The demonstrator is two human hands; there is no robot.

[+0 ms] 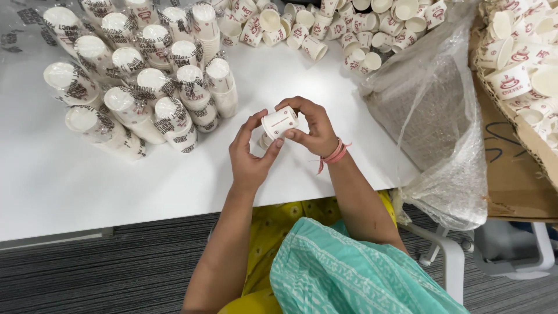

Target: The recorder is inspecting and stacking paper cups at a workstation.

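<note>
On the left of our white worktop (pixel 70 174) stand wrapped stacks of paper cups (pixel 139 87). Our left hand (pixel 251 152) pinches the small stack of paper cups (pixel 278 123) with thumb and fingertips above the worktop's near edge; our right hand (pixel 314 129) curls closed around its other side. Loose cups (pixel 349 29) lie beyond, a plastic bag (pixel 430 116) and a cardboard box (pixel 517 168) at right.

Wrapped cup stacks (pixel 136 87) lie on the table (pixel 70 180), left of loose cups (pixel 349 29).
</note>
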